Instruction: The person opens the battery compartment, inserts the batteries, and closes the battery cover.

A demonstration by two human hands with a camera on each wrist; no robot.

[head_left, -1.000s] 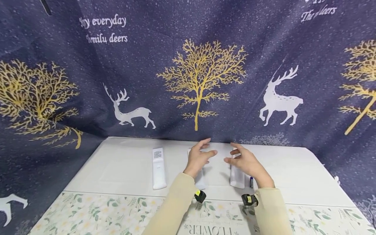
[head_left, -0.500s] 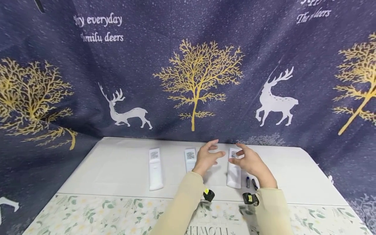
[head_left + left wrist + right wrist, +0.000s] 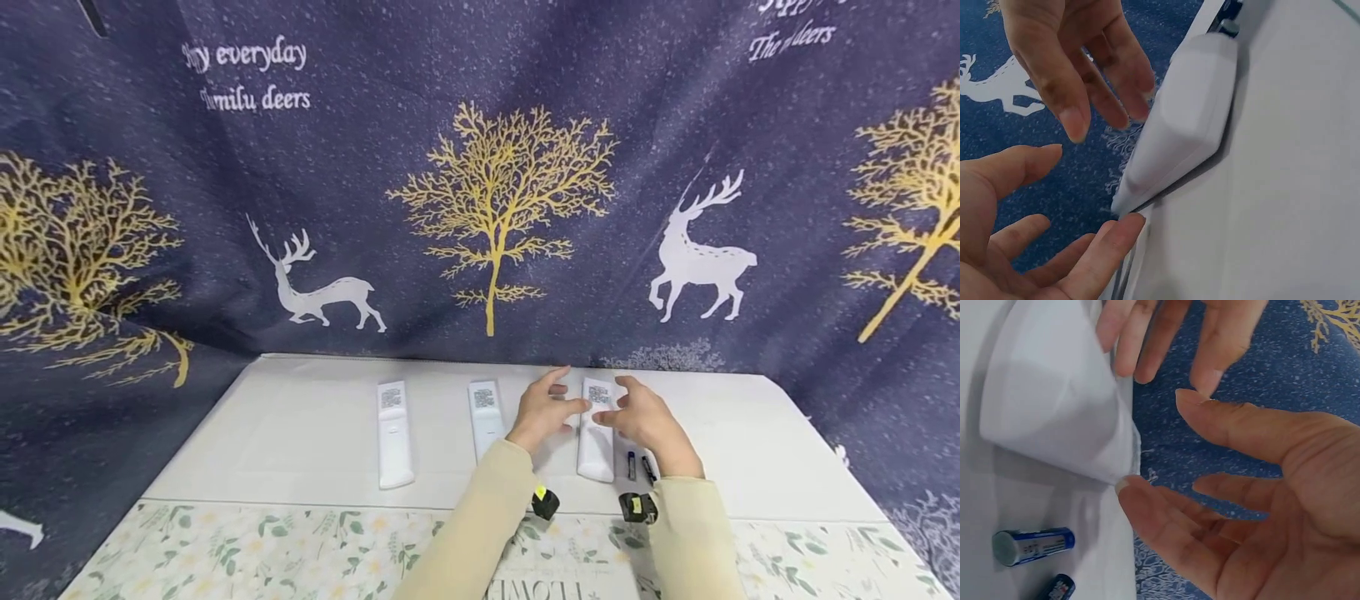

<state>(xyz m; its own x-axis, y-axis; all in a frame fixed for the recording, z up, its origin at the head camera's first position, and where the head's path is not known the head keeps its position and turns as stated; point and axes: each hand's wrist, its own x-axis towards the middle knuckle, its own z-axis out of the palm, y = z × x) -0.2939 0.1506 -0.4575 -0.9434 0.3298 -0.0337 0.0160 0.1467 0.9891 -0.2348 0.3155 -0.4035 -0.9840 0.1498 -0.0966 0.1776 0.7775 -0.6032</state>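
Left hand: my left hand [image 3: 542, 414] is to the left of the white remote [image 3: 597, 454], fingers bent but spread, thumb apart from them, holding nothing.
Right hand: my right hand [image 3: 643, 417] mirrors it from the other side, thumb and fingers parted, grip unfilled.
White remote: lying between my hands, its printed label at the end away from me.
Batteries: two, a blue-ended battery [image 3: 632, 467] and a darker battery [image 3: 648, 468], just beside my right wrist.
Far edge: the white tabletop [image 3: 727, 450] ends just beyond my fingertips, against the navy curtain [image 3: 585, 308].
Side room: tabletop runs on to the right of my right hand; left of my left hand lie a middle remote [image 3: 486, 421] and an outer remote [image 3: 395, 450].
Hard to see: my left sleeve [image 3: 465, 521] covers the middle remote's near end; whether fingertips touch the white remote (they come very close) I cannot tell.
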